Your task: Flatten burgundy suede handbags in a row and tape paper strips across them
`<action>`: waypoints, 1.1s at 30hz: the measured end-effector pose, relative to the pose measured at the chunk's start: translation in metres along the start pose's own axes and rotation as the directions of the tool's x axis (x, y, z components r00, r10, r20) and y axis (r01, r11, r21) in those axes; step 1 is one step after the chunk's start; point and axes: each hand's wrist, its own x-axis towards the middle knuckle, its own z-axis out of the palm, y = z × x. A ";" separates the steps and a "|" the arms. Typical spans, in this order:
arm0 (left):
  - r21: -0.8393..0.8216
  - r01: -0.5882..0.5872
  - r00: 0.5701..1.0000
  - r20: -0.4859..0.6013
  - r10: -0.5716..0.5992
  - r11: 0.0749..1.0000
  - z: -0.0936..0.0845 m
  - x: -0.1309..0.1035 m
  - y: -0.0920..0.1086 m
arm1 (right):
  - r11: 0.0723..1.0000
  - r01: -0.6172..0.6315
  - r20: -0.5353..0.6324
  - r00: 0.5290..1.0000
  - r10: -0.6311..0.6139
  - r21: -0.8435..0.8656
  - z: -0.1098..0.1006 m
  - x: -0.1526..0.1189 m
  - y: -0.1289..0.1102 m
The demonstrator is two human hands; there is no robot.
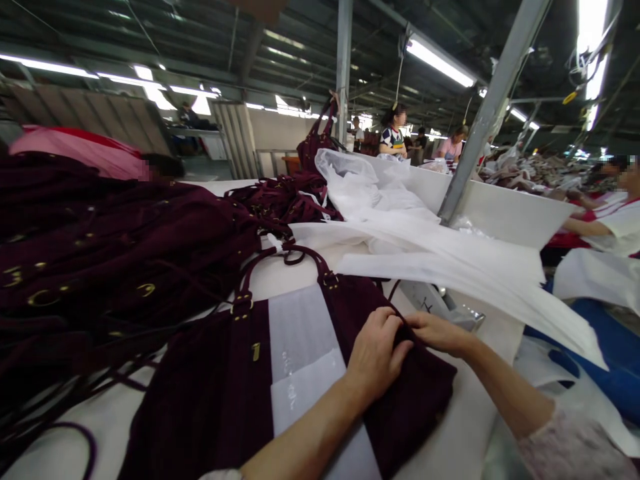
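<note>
A dark maroon handbag (pixel 200 380) lies flat before me, its looped handles (pixel 306 249) pointing away. White wrapping paper (pixel 300 333) runs in a band down its middle. My left hand (pixel 377 350) rests on the bag's right part, its fingers curled closed on the fabric at the top edge. Just beyond that edge, my right hand (pixel 435 331) grips the same stretch of the bag from the right, with its fingertips partly hidden behind the fabric. White tissue or wrap (pixel 285 245) is wound around one handle.
Maroon bags (pixel 125 233) with brass rings are heaped at left. Maroon straps (pixel 285 200) lie at the back, near clear plastic bags (pixel 350 180). White foam sheets (pixel 450 260) extend right, above a grey box (pixel 435 300). A metal post (pixel 493 107) rises there. Co-workers (pixel 393 137) are farther off.
</note>
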 end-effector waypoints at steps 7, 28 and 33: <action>-0.109 0.028 0.998 0.058 -0.022 0.994 0.000 -0.001 0.006 | 0.924 -0.137 0.178 0.981 0.076 0.357 -0.027 -0.072 0.005; 0.142 -0.261 0.849 0.504 0.157 0.955 0.009 -0.027 0.028 | 0.967 -0.222 -0.053 0.972 0.230 0.123 -0.043 -0.040 0.010; 0.169 -0.277 0.856 0.491 0.163 0.946 0.011 -0.032 0.032 | 0.967 0.185 -0.415 0.877 -0.244 -0.178 -0.010 -0.036 -0.052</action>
